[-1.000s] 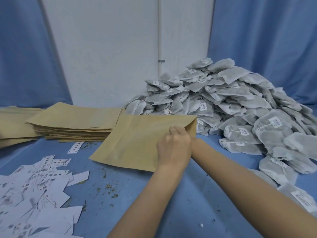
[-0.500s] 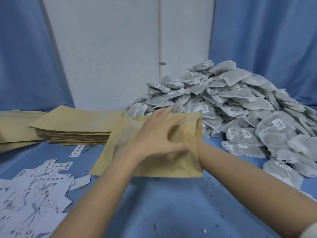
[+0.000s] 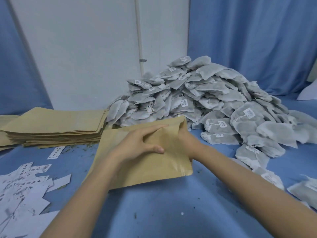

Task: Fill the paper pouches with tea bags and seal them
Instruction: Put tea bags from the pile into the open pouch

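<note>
A brown paper pouch (image 3: 151, 167) lies on the blue table in front of me. My left hand (image 3: 137, 145) rests on top of it, fingers spread and pinching its upper face. My right hand (image 3: 187, 140) is mostly hidden, reaching into the pouch's open right end. A big heap of grey mesh tea bags (image 3: 205, 103) with white tags stands just behind and to the right. A stack of flat empty pouches (image 3: 56, 127) sits at the left.
Loose white printed labels (image 3: 24, 189) are scattered at the lower left. Several stray tea bags (image 3: 301, 189) lie at the right edge. Tea crumbs dot the blue table (image 3: 163, 212). Blue curtains and a white wall stand behind.
My left hand went from a fist at the pouch's edge to lying flat on top, then pinched its face. The pouch turned and slid nearer. My right hand moved into the open end.
</note>
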Tool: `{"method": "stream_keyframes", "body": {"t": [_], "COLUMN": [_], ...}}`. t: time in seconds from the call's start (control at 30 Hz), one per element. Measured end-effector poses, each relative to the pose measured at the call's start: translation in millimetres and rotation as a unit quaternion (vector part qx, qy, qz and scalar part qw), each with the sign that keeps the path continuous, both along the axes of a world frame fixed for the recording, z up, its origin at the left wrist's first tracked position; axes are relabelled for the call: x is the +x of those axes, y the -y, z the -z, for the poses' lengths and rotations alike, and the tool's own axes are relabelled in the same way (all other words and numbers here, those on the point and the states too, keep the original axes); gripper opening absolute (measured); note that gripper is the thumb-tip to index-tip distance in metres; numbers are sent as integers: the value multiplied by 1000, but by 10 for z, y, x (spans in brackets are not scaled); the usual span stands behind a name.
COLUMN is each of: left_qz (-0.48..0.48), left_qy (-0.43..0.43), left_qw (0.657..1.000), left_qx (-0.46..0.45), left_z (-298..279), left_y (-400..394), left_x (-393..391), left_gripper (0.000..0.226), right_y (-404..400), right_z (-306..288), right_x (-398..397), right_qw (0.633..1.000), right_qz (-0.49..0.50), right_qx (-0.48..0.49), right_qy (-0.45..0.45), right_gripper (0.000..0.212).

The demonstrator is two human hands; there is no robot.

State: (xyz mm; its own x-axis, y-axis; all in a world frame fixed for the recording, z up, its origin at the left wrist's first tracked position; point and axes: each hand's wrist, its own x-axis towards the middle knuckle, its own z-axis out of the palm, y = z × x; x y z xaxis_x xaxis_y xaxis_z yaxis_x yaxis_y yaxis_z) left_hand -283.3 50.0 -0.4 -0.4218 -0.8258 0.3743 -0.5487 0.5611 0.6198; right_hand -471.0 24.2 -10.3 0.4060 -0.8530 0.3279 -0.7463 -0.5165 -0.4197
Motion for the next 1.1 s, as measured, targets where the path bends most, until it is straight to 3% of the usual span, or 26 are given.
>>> {"method": "stream_keyframes", "body": {"t": [0.03, 0.13, 0.3, 0.43, 0.5, 0.63, 0.7, 0.8, 0.87, 0.93, 1.0, 1.1], "left_qz": [4, 9, 27, 28, 31, 30, 30, 30, 28, 16, 3, -5], "left_qy": [2, 7, 36, 44, 44, 30, 19, 9, 6, -3, -14, -29], "left_qw": [1000, 1000, 998, 997, 997, 996, 996, 996, 996, 997, 997, 998], "left_qx": [7, 23, 54, 62, 64, 78, 82, 86, 85, 80, 69, 57], "left_z": [42, 158, 295, 359, 381, 408, 428, 458, 461, 456, 444, 420], "left_y": [11, 43, 146, 222, 258, 302, 310, 317, 329, 340, 350, 351], "left_x": [-51, -229, -515, -612, -632, -622, -604, -589, -582, -561, -538, -542], "left_gripper": [70, 69, 69, 68, 68, 68, 68, 68, 68, 67, 68, 68], "right_y": [-76, -266, -333, -354, -332, -289, -231, -154, -111, -109, -119, -139], "right_z": [-11, 24, 77, 157, 207, 226, 253, 292, 305, 329, 385, 460], "right_x": [-100, -586, -1131, -1324, -1337, -1372, -1429, -1482, -1481, -1415, -1288, -996], "right_qw": [999, 998, 956, 903, 889, 899, 920, 952, 914, 838, 792, 795], "right_qz": [-11, 23, 206, 251, 245, 253, 261, 281, 283, 224, 188, 172], "right_qx": [-20, -7, 73, 181, 223, 239, 208, 118, 95, 121, 116, 70], "right_qy": [-45, -56, -196, -299, -316, -267, -204, 35, 274, 483, 570, 577], "right_gripper": [29, 21, 54, 71, 74, 67, 47, 27, 31, 33, 34, 29]}}
